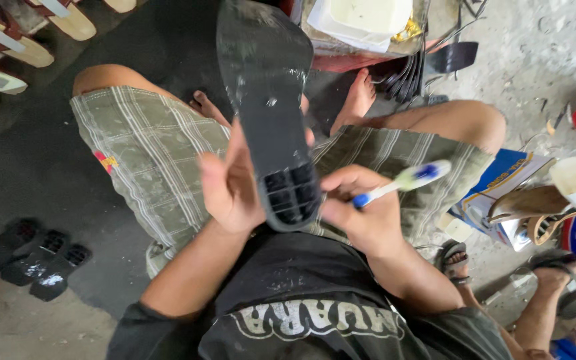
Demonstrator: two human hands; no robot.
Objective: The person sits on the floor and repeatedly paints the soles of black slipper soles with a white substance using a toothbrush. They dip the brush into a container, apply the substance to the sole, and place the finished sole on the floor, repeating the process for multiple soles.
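Black sole [268,113] gripped left [229,190]; toothbrush [401,181] right [361,210].

Black sole [268,113] — white-and-blue toothbrush [405,180] — olive plaid shorts [148,153].

Concrete floor [8,327] carries three black heel pieces [31,257] at eight o'clock and a blue box [501,177] at three o'clock.
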